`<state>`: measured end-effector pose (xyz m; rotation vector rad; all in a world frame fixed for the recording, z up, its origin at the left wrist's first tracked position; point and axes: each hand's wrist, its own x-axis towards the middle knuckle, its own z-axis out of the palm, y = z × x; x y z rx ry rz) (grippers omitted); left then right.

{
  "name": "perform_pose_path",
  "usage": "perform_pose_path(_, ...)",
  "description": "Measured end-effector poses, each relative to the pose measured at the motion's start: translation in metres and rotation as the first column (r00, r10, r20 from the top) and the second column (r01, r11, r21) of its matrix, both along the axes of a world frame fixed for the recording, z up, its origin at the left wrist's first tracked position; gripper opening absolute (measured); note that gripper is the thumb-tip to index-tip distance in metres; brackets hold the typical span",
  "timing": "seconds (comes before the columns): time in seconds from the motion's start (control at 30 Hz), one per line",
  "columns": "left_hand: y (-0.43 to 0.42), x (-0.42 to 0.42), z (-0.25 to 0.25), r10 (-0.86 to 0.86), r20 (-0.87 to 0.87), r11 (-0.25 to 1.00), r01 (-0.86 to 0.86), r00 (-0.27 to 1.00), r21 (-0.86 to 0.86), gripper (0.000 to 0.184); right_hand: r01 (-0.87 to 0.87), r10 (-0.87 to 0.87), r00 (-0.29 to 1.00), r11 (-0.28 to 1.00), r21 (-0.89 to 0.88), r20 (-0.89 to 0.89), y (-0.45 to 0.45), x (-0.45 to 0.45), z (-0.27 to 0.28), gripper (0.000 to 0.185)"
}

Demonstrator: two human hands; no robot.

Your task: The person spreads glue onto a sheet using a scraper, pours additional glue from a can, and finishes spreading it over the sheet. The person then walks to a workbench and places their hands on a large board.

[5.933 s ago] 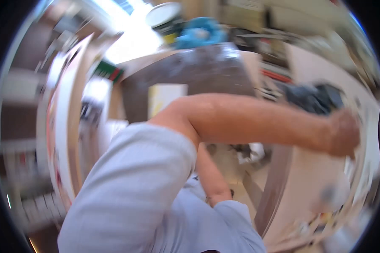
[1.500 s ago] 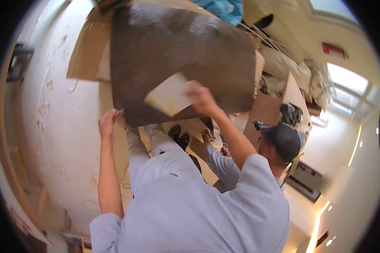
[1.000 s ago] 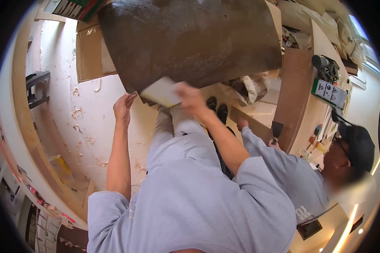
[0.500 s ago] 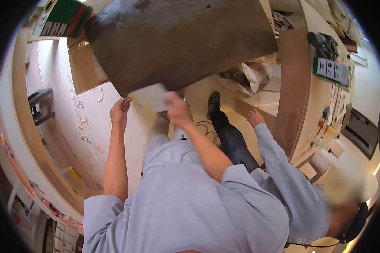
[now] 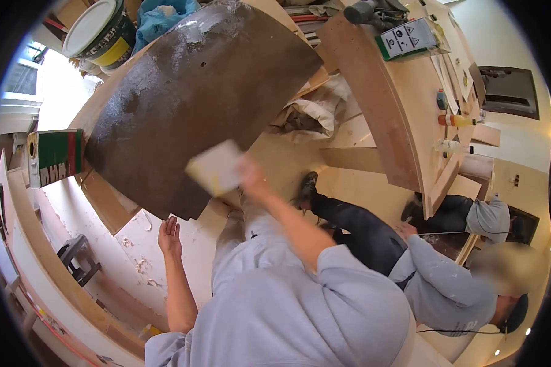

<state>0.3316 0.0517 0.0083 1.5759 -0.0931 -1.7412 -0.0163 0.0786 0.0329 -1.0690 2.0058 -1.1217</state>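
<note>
A large dark brown sheet (image 5: 196,92) with whitish, glossy patches lies in the upper middle. My right hand (image 5: 253,177), blurred by motion, grips one edge of a pale rectangular piece (image 5: 217,168) with yellow marks, held over the sheet's near edge. Palm up, with its fingers stretched out, my left hand (image 5: 170,235) is just below the sheet's lower left corner. Nothing is in it.
A co-worker (image 5: 447,281) is at the right, beside a workbench (image 5: 379,110) bearing a metal can (image 5: 407,40) and bottles. Another person (image 5: 490,219) is behind. At the left are a green can (image 5: 55,158), a bucket (image 5: 101,37) and a grey step stool (image 5: 78,260).
The view has turned, bringing the bucket and a second person into sight. My left fingers have come off the sheet's corner and spread. My right hand still holds the pale piece. The co-worker leans further right.
</note>
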Motion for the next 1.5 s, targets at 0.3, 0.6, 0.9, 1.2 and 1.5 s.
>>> perform_pose_path(0.3, -0.001, -0.009, 0.012, 0.027, 0.029, 0.999, -0.028, 0.999, 0.039, 0.025, 0.273, -0.277, 0.949, 0.961, -0.049, -0.152, -0.049, -0.262, 0.023, 0.018)
perform_pose_path(0.6, 0.002, -0.004, 0.007, 0.099, 0.013, 0.990, -0.100, 0.995, 0.095, 0.025, -0.179, 0.151, 0.964, 0.977, -0.116, -0.219, -0.096, -0.066, 0.046, 0.018)
perform_pose_path(0.9, 0.000, -0.025, 0.012, 0.185, -0.042, 0.981, -0.183, 0.982, 0.061, 0.030, 0.220, -0.236, 0.961, 0.968, -0.122, -0.142, -0.255, -0.329, 0.040, 0.020)
perform_pose_path(1.2, 0.003, -0.038, 0.017, 0.322, -0.068, 0.946, -0.319, 0.944, 0.052, 0.033, -0.668, 0.668, 0.735, 0.743, -0.043, 0.113, -0.235, 0.028, 0.083, 0.014)
perform_pose_path(1.5, 0.009, -0.042, 0.021, 0.344, -0.054, 0.939, -0.343, 0.937, 0.028, 0.034, 0.219, -0.219, 0.976, 0.975, -0.029, 0.006, -0.390, -0.250, 0.011, 0.016)
